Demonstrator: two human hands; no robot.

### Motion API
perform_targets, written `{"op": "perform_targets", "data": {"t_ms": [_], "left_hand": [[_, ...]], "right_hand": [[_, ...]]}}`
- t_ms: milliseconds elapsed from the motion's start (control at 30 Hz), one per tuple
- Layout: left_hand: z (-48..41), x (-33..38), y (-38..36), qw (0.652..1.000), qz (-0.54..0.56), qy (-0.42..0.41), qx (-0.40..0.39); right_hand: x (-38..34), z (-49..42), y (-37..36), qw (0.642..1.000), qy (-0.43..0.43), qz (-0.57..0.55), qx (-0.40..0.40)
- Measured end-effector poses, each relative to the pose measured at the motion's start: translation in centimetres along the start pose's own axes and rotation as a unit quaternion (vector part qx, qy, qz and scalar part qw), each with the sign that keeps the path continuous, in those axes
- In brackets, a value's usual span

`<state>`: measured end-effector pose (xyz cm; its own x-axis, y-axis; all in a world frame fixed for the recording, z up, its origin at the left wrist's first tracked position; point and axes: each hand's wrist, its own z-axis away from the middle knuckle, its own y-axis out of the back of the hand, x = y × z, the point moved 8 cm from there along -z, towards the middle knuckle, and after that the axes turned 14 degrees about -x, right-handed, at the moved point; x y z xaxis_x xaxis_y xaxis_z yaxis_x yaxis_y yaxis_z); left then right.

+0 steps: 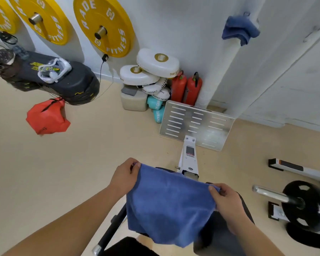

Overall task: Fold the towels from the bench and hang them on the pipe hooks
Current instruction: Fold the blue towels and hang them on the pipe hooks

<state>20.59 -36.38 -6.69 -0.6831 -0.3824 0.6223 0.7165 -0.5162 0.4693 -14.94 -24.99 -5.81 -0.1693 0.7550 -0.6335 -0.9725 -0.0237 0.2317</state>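
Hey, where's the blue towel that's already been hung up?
In the head view it is at the upper right: the hung towel drapes on the white pipe by the wall, well above the two red fire extinguishers.

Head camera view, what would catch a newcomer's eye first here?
First, the soft blue cloth towel, spread low in the middle and pinched at its top corners by the left hand and right hand over the black padded bench. Next come the round yellow weight plates on the wall at upper left. A second blue towel hangs bunched on the white pipe at upper right.
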Motion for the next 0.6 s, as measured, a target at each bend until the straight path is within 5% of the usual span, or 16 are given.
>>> {"op": "perform_targets", "data": {"t_ms": [433, 600], "left_hand": [[-9.9, -4.8, -2.5, 0.983, -0.042, 0.162, -0.081], [-10.3, -6.4, -6.1, 0.952, 0.007, 0.222, -0.21]], "right_hand": [[-0.6, -8.4, -0.9, 0.995, -0.079, 0.058, 0.012], [0.1, -8.4, -2.9, 0.981, -0.137, 0.123, -0.063]]}}
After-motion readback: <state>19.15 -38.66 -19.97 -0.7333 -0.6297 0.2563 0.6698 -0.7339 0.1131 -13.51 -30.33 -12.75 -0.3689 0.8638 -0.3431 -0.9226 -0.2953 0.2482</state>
